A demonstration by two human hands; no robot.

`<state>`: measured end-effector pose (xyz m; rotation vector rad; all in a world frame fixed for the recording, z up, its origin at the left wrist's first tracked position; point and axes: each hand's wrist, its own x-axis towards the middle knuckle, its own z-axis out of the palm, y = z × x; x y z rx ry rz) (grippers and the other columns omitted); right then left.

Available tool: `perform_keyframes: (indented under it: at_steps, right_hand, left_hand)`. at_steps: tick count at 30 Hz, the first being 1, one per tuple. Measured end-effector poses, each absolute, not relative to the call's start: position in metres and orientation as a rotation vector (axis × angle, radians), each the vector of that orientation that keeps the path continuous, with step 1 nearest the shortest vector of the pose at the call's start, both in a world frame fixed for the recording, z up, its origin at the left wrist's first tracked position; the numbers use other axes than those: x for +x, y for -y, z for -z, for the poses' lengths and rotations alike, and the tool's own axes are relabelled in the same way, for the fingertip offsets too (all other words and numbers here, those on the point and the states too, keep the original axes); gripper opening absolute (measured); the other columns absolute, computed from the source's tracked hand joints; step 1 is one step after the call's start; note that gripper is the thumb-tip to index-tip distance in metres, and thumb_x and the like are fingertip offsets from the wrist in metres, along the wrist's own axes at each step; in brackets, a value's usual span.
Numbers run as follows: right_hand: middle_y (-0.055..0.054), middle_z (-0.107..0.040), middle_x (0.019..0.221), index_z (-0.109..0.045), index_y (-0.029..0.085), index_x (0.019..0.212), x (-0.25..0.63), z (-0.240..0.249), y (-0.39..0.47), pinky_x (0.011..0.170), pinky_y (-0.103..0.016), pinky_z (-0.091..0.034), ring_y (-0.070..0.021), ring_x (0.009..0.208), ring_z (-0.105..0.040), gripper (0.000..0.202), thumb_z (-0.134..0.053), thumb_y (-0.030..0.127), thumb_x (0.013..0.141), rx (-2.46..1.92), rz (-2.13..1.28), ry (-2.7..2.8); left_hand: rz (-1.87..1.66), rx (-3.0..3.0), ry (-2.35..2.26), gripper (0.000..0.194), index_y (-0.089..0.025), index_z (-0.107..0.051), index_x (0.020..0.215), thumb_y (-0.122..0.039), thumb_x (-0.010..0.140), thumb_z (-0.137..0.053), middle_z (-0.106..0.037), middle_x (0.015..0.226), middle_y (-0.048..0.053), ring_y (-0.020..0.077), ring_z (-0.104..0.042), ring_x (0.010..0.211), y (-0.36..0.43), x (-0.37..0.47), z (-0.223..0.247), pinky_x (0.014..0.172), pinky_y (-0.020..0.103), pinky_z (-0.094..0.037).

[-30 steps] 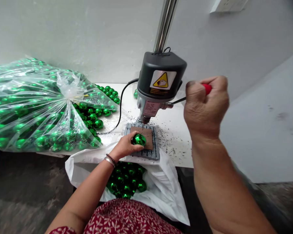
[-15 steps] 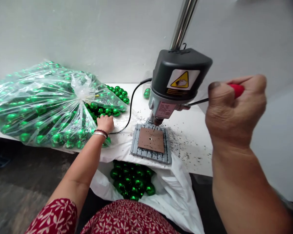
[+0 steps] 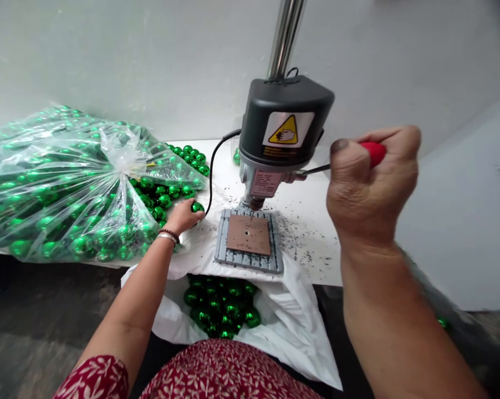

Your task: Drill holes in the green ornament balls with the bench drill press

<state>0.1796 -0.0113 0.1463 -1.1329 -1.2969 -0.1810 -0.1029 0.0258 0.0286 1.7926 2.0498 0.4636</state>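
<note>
Between the fingers of my left hand is a shiny green ball, held just right of a loose pile of the same balls. My right hand is wrapped round the red knob of the drill press lever. The dark grey drill press stands in the middle, its bit raised above a brown board with a small hole. That board lies on the slotted metal base.
A big clear plastic bag full of green balls covers the table's left side. Below the table's front edge, a white cloth bag holds more balls. Dark shavings lie round the base. A black cable runs close to my left hand.
My left hand has come away from the pile to the right with a green ball in it. The camera view has shifted slightly. My right hand keeps its grip on the knob.
</note>
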Motion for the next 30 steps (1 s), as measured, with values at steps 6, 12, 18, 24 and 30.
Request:
perform_keyframes:
  at_steps: [6, 12, 18, 24, 30]
  right_hand:
    - [0.001, -0.057, 0.079, -0.050, 0.016, 0.084, 0.179, -0.145, 0.014, 0.065, -0.023, -0.044, -0.0051, 0.068, -0.050, 0.017, -0.055, 0.033, 0.084, -1.104, 0.183, 1.288]
    - [0.003, -0.051, 0.075, -0.047, 0.016, 0.085, 0.178, -0.145, 0.016, 0.065, -0.021, -0.042, -0.0040, 0.067, -0.046, 0.017, -0.053, 0.031, 0.085, -1.085, 0.155, 1.308]
    - [0.004, -0.045, 0.074, -0.045, 0.016, 0.083, 0.176, -0.147, 0.018, 0.066, -0.020, -0.040, -0.0041, 0.068, -0.042, 0.016, -0.056, 0.027, 0.085, -1.108, 0.141, 1.294]
    - [0.004, -0.043, 0.080, -0.040, 0.018, 0.085, 0.178, -0.147, 0.019, 0.073, -0.020, -0.044, -0.0038, 0.073, -0.044, 0.017, -0.054, 0.027, 0.088, -1.129, 0.082, 1.348]
    - [0.004, -0.042, 0.079, -0.040, 0.018, 0.086, 0.179, -0.147, 0.021, 0.073, -0.019, -0.045, -0.0029, 0.072, -0.044, 0.017, -0.054, 0.027, 0.089, -1.140, 0.070, 1.362]
  left_hand:
    - [-0.996, 1.033, -1.242, 0.043, -0.021, -0.062, 0.113, -0.049, 0.080, -0.063, -0.068, 0.097, 0.006, 0.0112, -0.060, 0.070, 0.004, -0.075, -0.033, 0.059, 0.021, -0.047]
    - [-0.837, 1.111, -1.143, 0.047, -0.019, -0.065, 0.112, -0.050, 0.076, -0.068, -0.066, 0.094, 0.003, 0.0079, -0.052, 0.065, 0.012, -0.039, -0.016, 0.057, 0.020, -0.041]
    - [-0.769, 1.443, -1.353, 0.052, -0.018, -0.060, 0.122, -0.044, 0.077, -0.065, -0.065, 0.092, 0.002, 0.0123, -0.055, 0.072, 0.005, -0.021, -0.010, 0.065, 0.024, -0.046]
    - [-0.723, 1.657, -1.510, 0.054, -0.017, -0.059, 0.126, -0.043, 0.079, -0.065, -0.069, 0.112, 0.008, 0.0220, -0.062, 0.100, 0.001, -0.013, -0.009, 0.091, 0.034, -0.048]
    - [-0.629, 1.730, -1.647, 0.058, -0.017, -0.055, 0.133, -0.036, 0.079, -0.067, -0.068, 0.118, 0.009, 0.0240, -0.063, 0.107, 0.008, 0.000, -0.024, 0.096, 0.034, -0.047]
